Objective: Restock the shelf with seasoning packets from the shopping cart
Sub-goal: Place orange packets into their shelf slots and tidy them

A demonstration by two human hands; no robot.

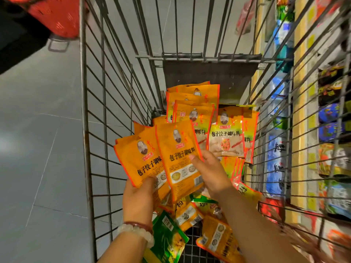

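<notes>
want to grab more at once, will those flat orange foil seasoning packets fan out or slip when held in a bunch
The flat orange foil seasoning packets already splay in the left hand, so a bigger bunch probably fans wider. Their glossy film looks slick; they may slide. The right hand holds one upright unbent, suggesting light, fairly stiff packets.

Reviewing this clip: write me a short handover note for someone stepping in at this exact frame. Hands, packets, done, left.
Left hand: grips a fan of orange packets from below, over the cart.
Right hand: pinches the front orange packet of that fan, thumb on its face.
More orange packets stand at the far end of the cart and beside it; green packets and other orange ones lie loose at the near end.
The shelf is on the right, past the cart's wire side.
Done: a bunch gathered.
Left: carry it to the shelf, then go on with the rest of the cart.
</notes>
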